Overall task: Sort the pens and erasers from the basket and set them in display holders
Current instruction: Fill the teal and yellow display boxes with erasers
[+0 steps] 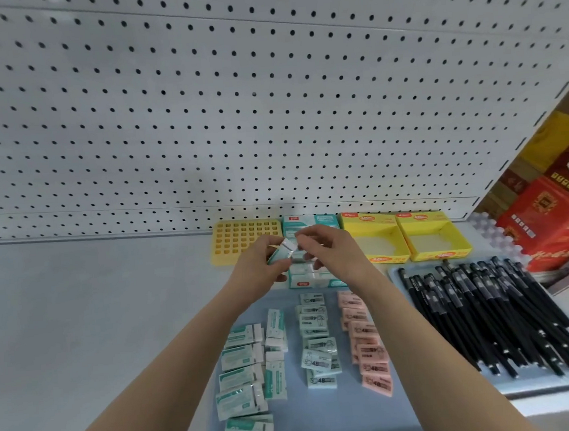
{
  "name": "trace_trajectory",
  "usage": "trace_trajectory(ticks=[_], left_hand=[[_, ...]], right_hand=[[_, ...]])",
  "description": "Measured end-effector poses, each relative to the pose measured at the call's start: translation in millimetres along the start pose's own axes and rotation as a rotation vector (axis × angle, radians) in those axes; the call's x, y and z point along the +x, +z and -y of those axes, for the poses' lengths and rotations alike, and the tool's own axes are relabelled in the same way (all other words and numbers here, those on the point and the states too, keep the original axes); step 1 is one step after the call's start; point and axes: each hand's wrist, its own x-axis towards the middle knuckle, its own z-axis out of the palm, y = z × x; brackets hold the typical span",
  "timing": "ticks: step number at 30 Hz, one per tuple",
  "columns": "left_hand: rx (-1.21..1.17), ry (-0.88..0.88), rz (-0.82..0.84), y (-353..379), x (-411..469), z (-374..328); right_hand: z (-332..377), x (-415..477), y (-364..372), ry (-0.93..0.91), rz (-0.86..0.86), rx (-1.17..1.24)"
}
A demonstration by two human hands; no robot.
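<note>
Saw teal-sleeved erasers nearest, ranked in a column by the near edge of the shelf, with pale blue erasers and pink erasers in columns to their right. Noted black pens heaped in a blue tray toward the right edge. Gripped one teal eraser in the left hand, fingers curled, above the open teal display box near the back edge; pinched its upper end with the right hand. Found a yellow grid holder left of that box and two yellow boxes right of it, all against the pegboard.
</note>
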Motion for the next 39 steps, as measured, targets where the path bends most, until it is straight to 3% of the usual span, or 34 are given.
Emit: trace_trajectory(ticks=[2, 5, 11, 17, 25, 36, 39], left_hand=[[0.054, 0.040, 0.043, 7, 4, -3], [0.167, 0.092, 0.040, 16, 6, -8], [0.578, 0.264, 0.006, 20, 14, -4], [0.890, 0.400, 0.072, 25, 20, 1], [0.916, 0.404, 0.078, 23, 21, 4], [0.905, 0.290, 0.161, 14, 6, -7], [0.825, 0.252, 0.079, 1, -12, -13]], right_hand=[[2, -5, -1, -0.012, 0.053, 0.086], [0, -8, -12, -0.002, 0.002, 0.114], [-22, -2, -52, 0.022, -0.373, -0.215], [-31, -1, -47, 0.058, -0.279, -0.383], [-37, 10, -31, -0.040, -0.130, -0.788], [-41, 14, -27, -0.110, -0.109, -0.959], [-38, 12, -30, -0.128, -0.087, -0.986]])
